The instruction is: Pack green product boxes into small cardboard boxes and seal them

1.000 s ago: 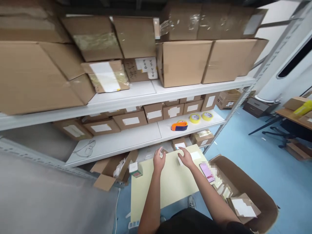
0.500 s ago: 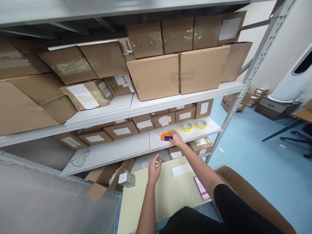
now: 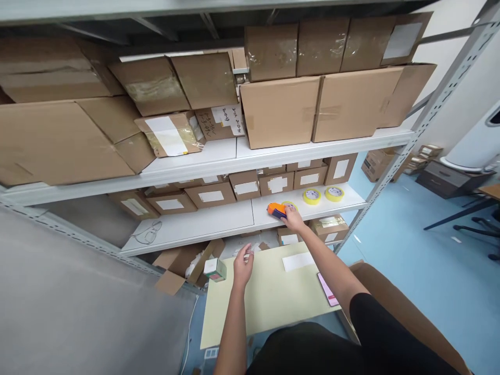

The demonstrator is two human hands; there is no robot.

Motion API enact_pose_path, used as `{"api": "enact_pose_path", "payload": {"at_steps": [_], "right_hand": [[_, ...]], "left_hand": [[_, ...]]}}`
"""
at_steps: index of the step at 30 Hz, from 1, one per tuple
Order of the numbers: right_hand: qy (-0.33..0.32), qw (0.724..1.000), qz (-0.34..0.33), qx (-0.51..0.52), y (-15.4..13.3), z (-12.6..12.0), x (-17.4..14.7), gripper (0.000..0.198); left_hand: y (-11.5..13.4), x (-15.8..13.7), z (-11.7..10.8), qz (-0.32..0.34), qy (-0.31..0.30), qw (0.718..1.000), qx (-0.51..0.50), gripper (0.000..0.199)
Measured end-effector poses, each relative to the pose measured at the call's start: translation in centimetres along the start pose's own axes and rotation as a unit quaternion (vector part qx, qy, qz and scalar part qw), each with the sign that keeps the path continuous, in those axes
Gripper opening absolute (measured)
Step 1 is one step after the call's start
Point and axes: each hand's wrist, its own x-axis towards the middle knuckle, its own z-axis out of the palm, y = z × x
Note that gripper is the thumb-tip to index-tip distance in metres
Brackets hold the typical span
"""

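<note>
Right, the cream tabletop (image 3: 273, 299) is taken as reference. On its right edge one phone (image 3: 327, 290) is laid screen up, presumably so it can be read at a glance. Off that edge, one large open carton (image 3: 385, 291) is stood, partly hidden by the black sleeve (image 3: 383, 328); likely parked there for short reach.

The left hand (image 3: 242, 266) is held above the tabletop's far left part: fingers loosely bent, nothing gripped, probably just idle. Nearest to it, one green-and-white box (image 3: 215, 270) is set at the tabletop's left edge. One white paper slip (image 3: 298, 261) is laid flat at the far right. One flapped carton (image 3: 171, 282) is left open beyond the far left corner, contents unclear.

Beyond the tabletop, on the middle shelf (image 3: 219, 217), the orange-and-navy tape dispenser (image 3: 276, 209) is gripped near its right end by the right hand (image 3: 294, 220), fingers closed round it, seemingly used as a handle. Whether it's lifted can't be told.

Counts past that: three yellow tape rolls (image 3: 311, 196), one half covered; one pair of glasses (image 3: 148, 233); seven labelled cartons (image 3: 211, 195) in the front row, labels faced outward, likely for reading. Higher up, right: two big plain cartons (image 3: 280, 114).
</note>
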Motion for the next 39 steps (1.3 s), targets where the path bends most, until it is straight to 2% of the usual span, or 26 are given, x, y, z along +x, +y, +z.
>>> {"api": "enact_pose_path", "payload": {"at_steps": [3,6,9,13,18,21,24,30,35,39], "right_hand": [[-0.004,1.000,0.003,-0.015,-2.2,0.8,-3.9,0.047],[-0.033,0.999,0.033,-0.013,-3.9,2.8,-7.9,0.044],[-0.063,0.996,0.054,-0.025,-5.3,5.9,-11.6,0.047],[-0.126,0.990,0.045,-0.042,-6.9,10.5,-15.4,0.050],[-0.178,0.984,0.031,0.001,-7.2,15.0,-18.9,0.045],[-0.182,0.980,0.084,0.016,-5.7,16.6,-21.1,0.044],[-0.165,0.973,0.159,0.037,-2.8,17.3,-23.4,0.041],[-0.150,0.954,0.256,0.040,4.2,17.3,-27.1,0.024],[-0.190,0.941,0.281,0.013,8.2,17.4,-28.6,0.015],[-0.215,0.937,0.274,0.002,9.7,17.4,-28.9,0.015]], "left_hand": [[-1.2,-0.2,-1.5,-0.016,-0.007,1.000,-0.018,0.043],[-2.7,-0.6,-2.6,-0.035,-0.007,0.999,-0.037,0.043],[-4.5,-1.5,-3.3,-0.054,-0.013,0.997,-0.054,0.043],[-7.0,-3.4,-4.6,-0.079,-0.023,0.993,-0.080,0.043],[-9.1,-6.2,-7.2,-0.123,0.006,0.989,-0.086,0.044],[-9.4,-7.5,-8.3,-0.141,0.034,0.986,-0.077,0.043],[-8.9,-8.6,-8.5,-0.144,0.052,0.986,-0.062,0.043],[-6.0,-11.5,-5.9,-0.132,0.031,0.990,-0.037,0.044],[-3.9,-15.1,-3.8,-0.134,0.025,0.990,-0.016,0.042],[-3.2,-17.9,-2.8,-0.153,0.043,0.987,-0.002,0.042]]}}
